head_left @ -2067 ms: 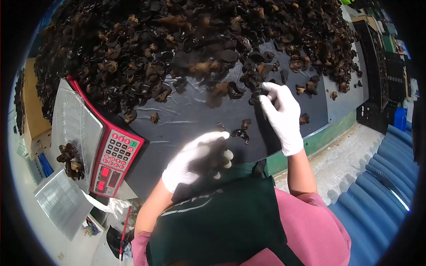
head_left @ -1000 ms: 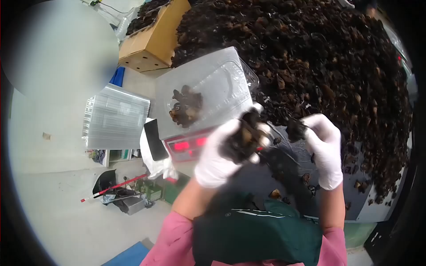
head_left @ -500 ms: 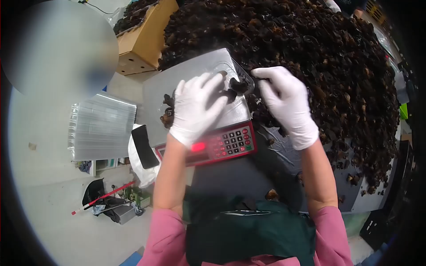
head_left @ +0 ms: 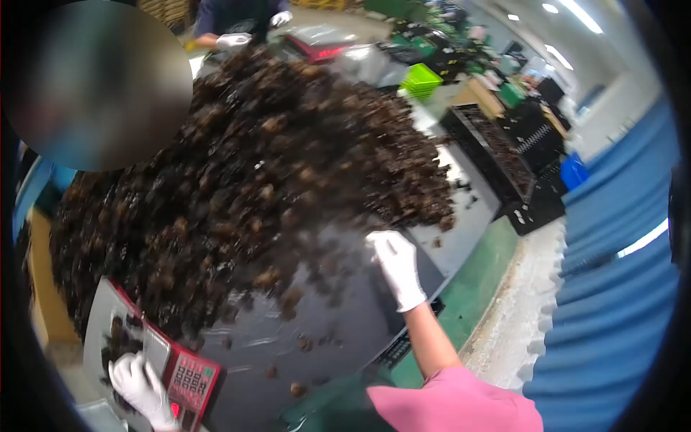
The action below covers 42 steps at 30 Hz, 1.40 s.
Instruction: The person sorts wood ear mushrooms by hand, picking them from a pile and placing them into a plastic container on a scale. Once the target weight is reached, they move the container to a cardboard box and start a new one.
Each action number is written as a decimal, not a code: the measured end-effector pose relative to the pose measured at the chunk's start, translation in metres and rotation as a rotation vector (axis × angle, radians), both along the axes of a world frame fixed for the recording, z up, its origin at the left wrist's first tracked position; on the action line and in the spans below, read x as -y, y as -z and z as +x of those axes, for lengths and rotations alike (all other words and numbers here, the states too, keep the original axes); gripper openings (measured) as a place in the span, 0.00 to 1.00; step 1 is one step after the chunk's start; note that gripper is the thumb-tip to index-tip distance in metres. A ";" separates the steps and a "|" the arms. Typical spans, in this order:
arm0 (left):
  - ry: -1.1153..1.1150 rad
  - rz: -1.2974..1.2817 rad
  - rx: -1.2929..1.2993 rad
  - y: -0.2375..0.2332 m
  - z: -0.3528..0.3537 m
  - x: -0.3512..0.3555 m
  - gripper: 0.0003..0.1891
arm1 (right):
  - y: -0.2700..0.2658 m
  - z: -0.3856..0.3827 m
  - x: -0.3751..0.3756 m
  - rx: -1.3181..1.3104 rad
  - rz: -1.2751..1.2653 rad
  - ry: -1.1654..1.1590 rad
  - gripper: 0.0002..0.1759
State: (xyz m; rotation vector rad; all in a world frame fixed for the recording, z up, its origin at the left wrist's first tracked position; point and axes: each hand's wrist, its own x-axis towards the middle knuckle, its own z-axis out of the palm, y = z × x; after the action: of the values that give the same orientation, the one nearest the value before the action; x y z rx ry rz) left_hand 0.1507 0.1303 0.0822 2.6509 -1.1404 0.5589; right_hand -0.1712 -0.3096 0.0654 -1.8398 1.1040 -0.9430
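Hands are working apart.
I am seeing right hand open, empty, at mushroom pile, left hand steadying scale (grip unclear).

Food-packing hall, work in full swing.
Huge heap of dried fungus covers the desk, red weighing scale alongside, black crates stacked behind.

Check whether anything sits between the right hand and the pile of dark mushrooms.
Nothing visible does. The right hand is at the near edge of the mushroom pile, over the black sheet; a few loose pieces lie nearer the person, not between. Blur hides any contact.
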 end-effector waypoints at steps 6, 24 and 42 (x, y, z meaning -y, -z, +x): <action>-0.004 0.207 0.195 -0.043 -0.023 -0.003 0.17 | 0.015 0.003 -0.037 -0.158 -0.274 -0.161 0.09; 0.382 -0.182 -0.419 0.034 -0.136 0.097 0.23 | 0.012 -0.005 -0.107 -0.663 -0.337 -0.841 0.14; 0.324 -0.367 -0.930 0.037 -0.152 0.121 0.18 | 0.046 -0.048 -0.057 0.673 1.153 -0.120 0.25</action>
State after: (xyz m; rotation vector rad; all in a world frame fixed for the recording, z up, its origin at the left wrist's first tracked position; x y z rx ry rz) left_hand -0.0010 0.0095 0.0451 1.9395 -0.9782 -0.4525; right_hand -0.2195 -0.2521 0.0195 -0.5649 0.7949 -0.5538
